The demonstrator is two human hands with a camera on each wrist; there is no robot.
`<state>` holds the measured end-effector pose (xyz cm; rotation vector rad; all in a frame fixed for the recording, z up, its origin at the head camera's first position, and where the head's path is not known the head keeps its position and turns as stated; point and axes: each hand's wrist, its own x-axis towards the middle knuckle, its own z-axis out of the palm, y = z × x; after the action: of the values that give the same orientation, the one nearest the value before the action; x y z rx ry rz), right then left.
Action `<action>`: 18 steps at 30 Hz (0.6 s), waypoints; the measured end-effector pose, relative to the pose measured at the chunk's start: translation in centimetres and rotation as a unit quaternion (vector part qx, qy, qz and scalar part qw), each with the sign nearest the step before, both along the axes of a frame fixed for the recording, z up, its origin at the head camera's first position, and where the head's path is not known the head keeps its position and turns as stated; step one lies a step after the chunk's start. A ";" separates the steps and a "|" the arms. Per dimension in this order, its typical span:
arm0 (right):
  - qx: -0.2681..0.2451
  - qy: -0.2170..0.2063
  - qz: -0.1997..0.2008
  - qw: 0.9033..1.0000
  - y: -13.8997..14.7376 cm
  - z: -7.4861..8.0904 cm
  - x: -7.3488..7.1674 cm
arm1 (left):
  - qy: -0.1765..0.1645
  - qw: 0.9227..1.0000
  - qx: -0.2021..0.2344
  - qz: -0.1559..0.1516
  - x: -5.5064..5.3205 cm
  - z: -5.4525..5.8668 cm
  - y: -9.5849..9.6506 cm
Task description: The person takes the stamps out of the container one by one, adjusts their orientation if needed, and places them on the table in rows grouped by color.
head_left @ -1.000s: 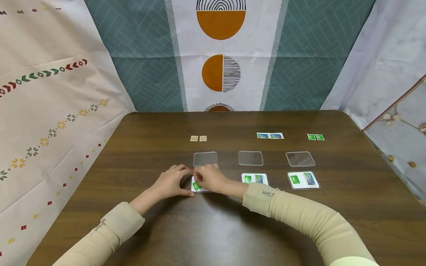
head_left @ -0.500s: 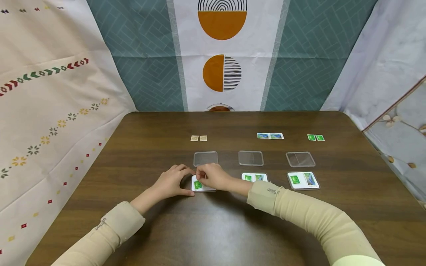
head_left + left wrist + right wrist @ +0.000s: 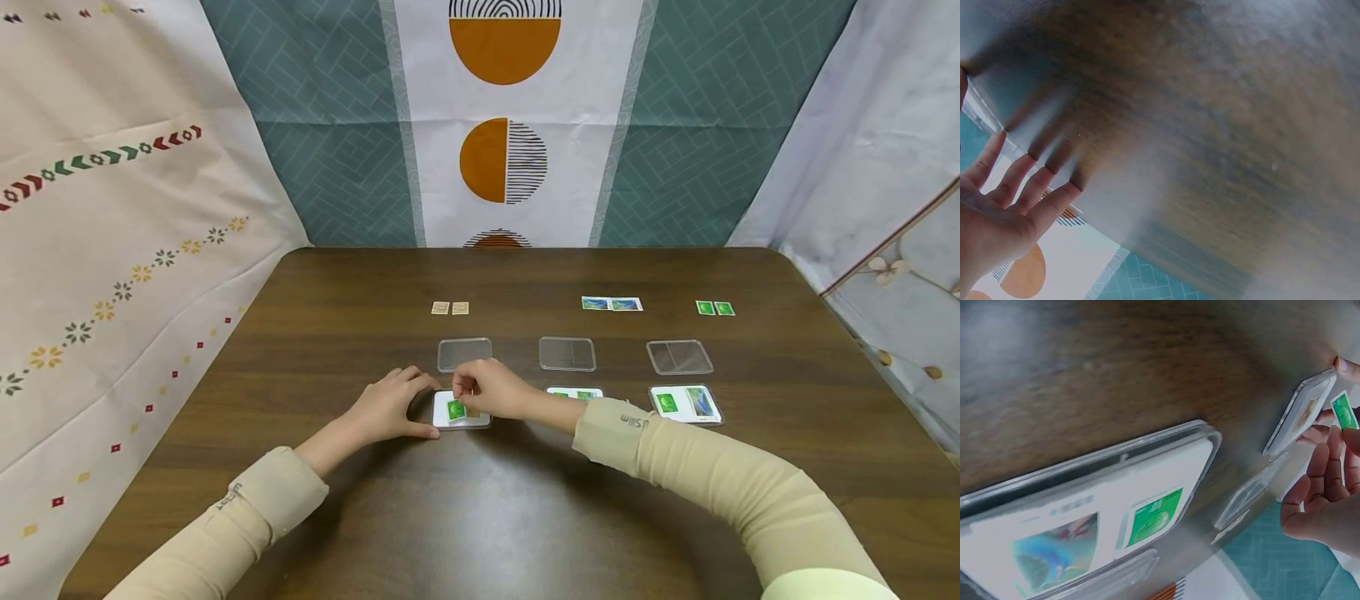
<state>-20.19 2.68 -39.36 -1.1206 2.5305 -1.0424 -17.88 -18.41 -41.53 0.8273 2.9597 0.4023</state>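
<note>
My right hand (image 3: 491, 388) pinches a small green stamp (image 3: 1344, 411) between thumb and fingertips, tilted over the left case. That clear plastic case (image 3: 441, 421) lies flat, with a white card inside; a brownish stamp (image 3: 1308, 412) shows on the card in the right wrist view. At the case's left end rests my left hand (image 3: 390, 406), thumb at the near corner and fingers at the far one, spread and nearly straight. In the left wrist view the fingertips (image 3: 1077, 185) of the left hand touch down near the dark table surface.
Right of it lie a middle case (image 3: 555, 391), partly behind the right wrist, and a right case (image 3: 684, 414), both with stamps. Clear lids (image 3: 465, 354) form a row behind. Farther back are brown stamps (image 3: 440, 308), blue stamps (image 3: 611, 304) and green stamps (image 3: 705, 308).
My right hand has moved right over the left case with the green stamp, showing more of the white card. The left hand has stayed at the case's left end.
</note>
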 end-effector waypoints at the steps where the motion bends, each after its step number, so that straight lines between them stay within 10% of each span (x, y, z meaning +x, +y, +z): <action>1: -0.001 0.000 0.001 1.000 0.2 0.0 0.0 | 0.000 1.000 -0.001 0.001 0.0 0.0 0.0; 18: -0.006 -0.017 -0.016 1.000 3.7 0.8 -0.2 | 0.000 1.000 -0.004 0.000 -0.2 0.1 0.1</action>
<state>-20.38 6.42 -38.58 -1.0596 2.5262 -1.0759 -18.04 -18.31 -41.46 0.8274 2.9588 0.3916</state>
